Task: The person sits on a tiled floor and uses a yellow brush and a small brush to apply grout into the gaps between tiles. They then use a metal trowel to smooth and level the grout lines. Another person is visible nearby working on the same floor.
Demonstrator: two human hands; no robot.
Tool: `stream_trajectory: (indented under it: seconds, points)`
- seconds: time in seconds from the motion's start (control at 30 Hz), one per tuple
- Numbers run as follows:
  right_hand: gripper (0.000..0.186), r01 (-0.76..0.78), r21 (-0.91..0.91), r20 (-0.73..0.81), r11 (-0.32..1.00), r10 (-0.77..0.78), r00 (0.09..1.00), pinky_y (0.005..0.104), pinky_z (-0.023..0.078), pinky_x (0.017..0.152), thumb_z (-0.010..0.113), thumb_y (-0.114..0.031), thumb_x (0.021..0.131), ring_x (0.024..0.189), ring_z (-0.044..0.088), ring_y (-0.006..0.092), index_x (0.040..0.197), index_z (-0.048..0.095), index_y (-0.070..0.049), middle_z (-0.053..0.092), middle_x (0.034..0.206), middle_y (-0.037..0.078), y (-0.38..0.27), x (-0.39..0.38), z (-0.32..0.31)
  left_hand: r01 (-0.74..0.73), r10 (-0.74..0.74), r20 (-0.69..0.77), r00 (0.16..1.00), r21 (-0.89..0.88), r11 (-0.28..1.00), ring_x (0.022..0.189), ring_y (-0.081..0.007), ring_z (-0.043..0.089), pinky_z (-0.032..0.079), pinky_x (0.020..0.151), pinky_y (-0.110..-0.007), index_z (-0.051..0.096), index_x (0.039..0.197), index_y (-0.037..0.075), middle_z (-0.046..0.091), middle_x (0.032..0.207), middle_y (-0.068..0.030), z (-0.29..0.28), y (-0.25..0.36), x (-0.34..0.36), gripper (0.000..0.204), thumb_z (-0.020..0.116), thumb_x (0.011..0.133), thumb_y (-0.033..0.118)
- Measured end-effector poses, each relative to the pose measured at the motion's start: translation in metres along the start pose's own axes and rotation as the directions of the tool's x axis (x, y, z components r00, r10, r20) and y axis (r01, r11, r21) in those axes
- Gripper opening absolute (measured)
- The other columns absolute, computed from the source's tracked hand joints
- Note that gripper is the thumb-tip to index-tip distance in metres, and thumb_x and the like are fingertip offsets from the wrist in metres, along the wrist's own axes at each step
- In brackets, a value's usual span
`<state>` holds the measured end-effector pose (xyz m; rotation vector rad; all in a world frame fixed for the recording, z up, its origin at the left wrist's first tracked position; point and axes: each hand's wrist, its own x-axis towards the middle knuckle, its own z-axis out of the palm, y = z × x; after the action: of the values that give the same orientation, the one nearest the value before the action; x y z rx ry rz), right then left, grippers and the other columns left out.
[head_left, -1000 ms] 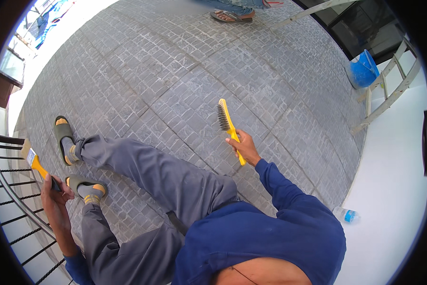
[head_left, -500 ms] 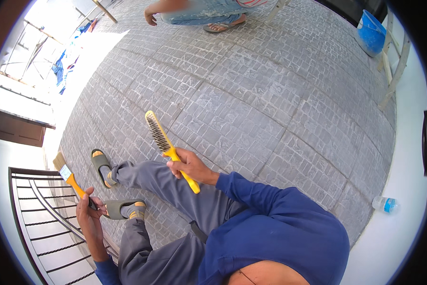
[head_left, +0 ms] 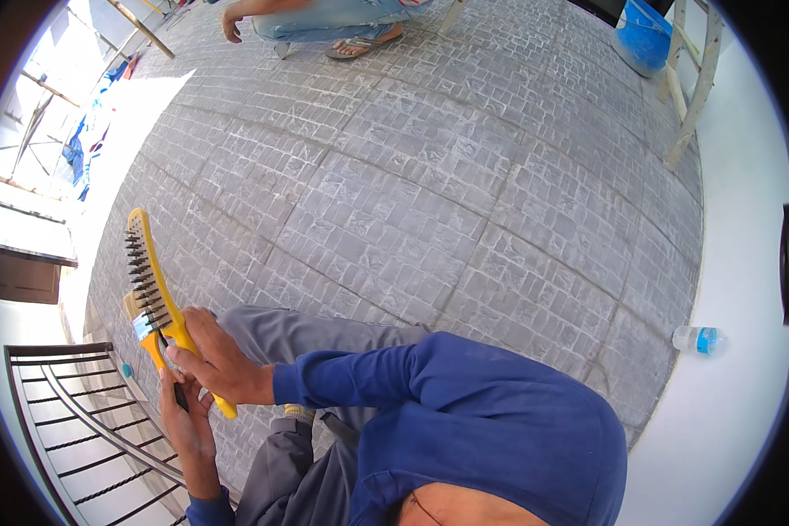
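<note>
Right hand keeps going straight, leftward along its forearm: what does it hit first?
Likely the paintbrush held in the left hand, just ahead of the right hand and its wire brush. Depth is unclear here; they may already touch.

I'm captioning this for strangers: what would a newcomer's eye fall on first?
First, the yellow wire brush in the right hand, left of centre, and the paintbrush in the left hand, partly behind it. Next, the blue bucket at upper right and the person in jeans crouching at the top.

Yellow wire brush [head_left: 158, 285], blue sleeve [head_left: 350, 375]
</note>
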<state>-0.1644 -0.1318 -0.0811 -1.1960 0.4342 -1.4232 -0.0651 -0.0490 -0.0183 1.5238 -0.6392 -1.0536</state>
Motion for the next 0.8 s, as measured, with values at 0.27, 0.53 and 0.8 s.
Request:
stream_trajectory:
  seconds: [0.27, 0.53, 0.8]
  points:
    - [0.033, 0.191, -0.251, -0.061, 0.949, -0.213, 0.975, 0.0451, 0.031, 0.098, 0.052, -0.02, 0.087, 0.111, 0.042, 0.0361, 0.107, 0.05, 0.005, 0.045, 0.113, 0.02, 0.01, 0.001, 0.056, -0.096, 0.097, -0.205, 0.974, 0.019, 0.995, 0.104, -0.0171, 0.061, 0.052, 0.086, -0.031, 0.045, 0.13, 0.006, 0.058, 0.116, -0.0073, -0.018, -0.029, 0.016, 0.037, 0.041, 0.103, 0.031]
    - [0.037, 0.229, -0.285, 0.158, 0.931, -0.19, 0.969, 0.0455, 0.034, 0.097, 0.06, -0.021, 0.084, 0.112, 0.043, 0.0354, 0.107, 0.055, 0.006, 0.047, 0.115, 0.02, 0.027, -0.025, 0.061, -0.109, 0.093, -0.331, 0.939, -0.029, 0.994, 0.082, -0.0124, 0.061, 0.051, 0.067, -0.024, 0.046, 0.12, 0.007, 0.058, 0.096, -0.0037, -0.053, -0.029, 0.014, 0.03, 0.04, 0.104, 0.031]
    - [0.034, 0.139, -0.71, 0.302, 0.691, 0.12, 0.946, 0.0443, 0.037, 0.094, 0.073, -0.022, 0.078, 0.103, 0.047, 0.0309, 0.1, 0.052, -0.006, 0.044, 0.104, 0.013, 0.096, -0.056, -0.072, -0.218, 0.145, -0.42, 0.896, -0.13, 0.967, 0.058, -0.0064, 0.042, 0.037, 0.05, -0.018, 0.046, 0.109, 0.009, 0.045, 0.073, -0.0006, -0.087, -0.029, 0.016, 0.021, 0.04, 0.104, 0.028]
